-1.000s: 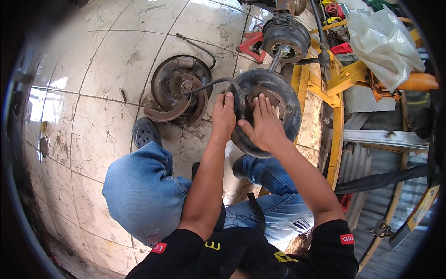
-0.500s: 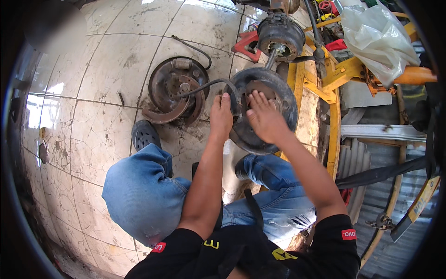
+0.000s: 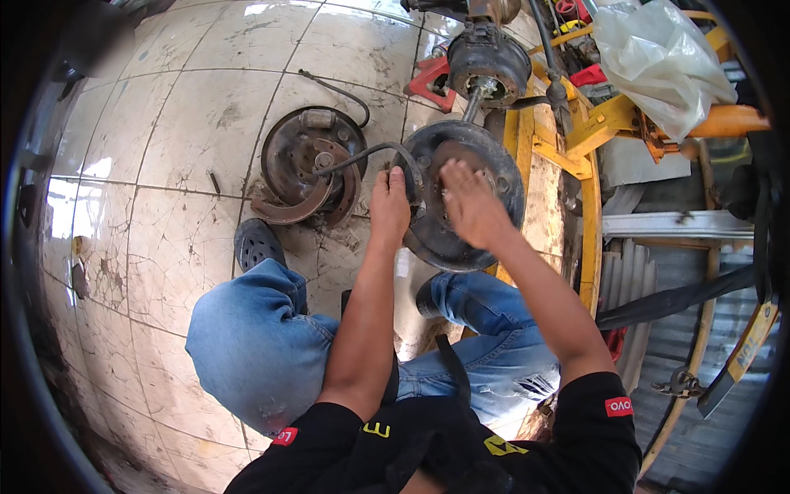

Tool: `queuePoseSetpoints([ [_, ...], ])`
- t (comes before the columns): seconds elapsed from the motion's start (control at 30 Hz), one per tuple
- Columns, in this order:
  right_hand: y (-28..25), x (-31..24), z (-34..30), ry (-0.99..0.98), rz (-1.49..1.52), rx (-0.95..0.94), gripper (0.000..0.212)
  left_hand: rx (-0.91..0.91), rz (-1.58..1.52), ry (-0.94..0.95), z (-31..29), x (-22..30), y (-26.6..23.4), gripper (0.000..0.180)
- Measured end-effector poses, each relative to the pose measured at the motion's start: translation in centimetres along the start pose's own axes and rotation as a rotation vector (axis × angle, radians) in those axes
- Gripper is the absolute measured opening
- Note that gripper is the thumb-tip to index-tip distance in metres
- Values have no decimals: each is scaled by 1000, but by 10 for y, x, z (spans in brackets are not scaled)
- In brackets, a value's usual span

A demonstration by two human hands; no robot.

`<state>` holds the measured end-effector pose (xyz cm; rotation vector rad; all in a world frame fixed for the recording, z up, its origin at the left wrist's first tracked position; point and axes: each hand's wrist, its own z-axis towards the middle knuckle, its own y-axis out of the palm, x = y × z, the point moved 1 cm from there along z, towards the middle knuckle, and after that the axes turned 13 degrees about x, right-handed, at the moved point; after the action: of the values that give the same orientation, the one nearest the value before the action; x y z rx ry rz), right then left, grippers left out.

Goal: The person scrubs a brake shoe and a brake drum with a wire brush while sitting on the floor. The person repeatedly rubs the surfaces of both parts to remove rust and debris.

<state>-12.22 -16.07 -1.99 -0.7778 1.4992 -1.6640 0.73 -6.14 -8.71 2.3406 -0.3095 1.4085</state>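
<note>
A dark round brake backing plate [image 3: 444,244] stands tilted in front of me at the end of an axle shaft [image 3: 473,107]. My left hand [image 3: 390,200] grips its left rim, the fingers partly hidden behind the edge. My right hand [image 3: 476,206] lies flat against the plate's middle, fingers stretched and a little blurred. A black hose [image 3: 362,154] curves from the plate's left side toward a second brake plate [image 3: 284,156] on the floor. That one carries curved brown brake shoes [image 3: 298,207], one hanging out past its rim.
A brake drum [image 3: 490,62] sits at the axle's far end beside a red jack stand [image 3: 431,85]. A yellow metal frame [image 3: 591,239] runs along my right, with a clear plastic bag [image 3: 658,66] on it. My shoe [image 3: 258,244] rests near the floor plate on cracked tiles.
My right hand has slid slightly to the right across the plate's face. My left hand keeps its hold on the rim. The whole view has shifted a little.
</note>
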Motion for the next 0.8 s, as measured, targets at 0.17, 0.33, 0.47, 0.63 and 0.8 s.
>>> queuePoseSetpoints([
  [0.17, 4, -18, -8, -73, 35, -29, 52, 24, -2, 20, 1, -4, 4, 42],
  [0.33, 11, 16, 7, 172, -74, 77, 53, 16, 43, 32, -4, -6, 4, 41],
  [0.47, -2, -7, 3, -171, 39, -100, 54, 94, -53, 51, 12, -22, 1, 39],
  [0.63, 9, 4, 4, -69, -126, -31, 53, 58, 42, 53, -4, -6, 4, 42],
  [0.8, 5, 7, 5, -5, -91, 100, 51, -8, 169, 25, -2, -4, 4, 47],
])
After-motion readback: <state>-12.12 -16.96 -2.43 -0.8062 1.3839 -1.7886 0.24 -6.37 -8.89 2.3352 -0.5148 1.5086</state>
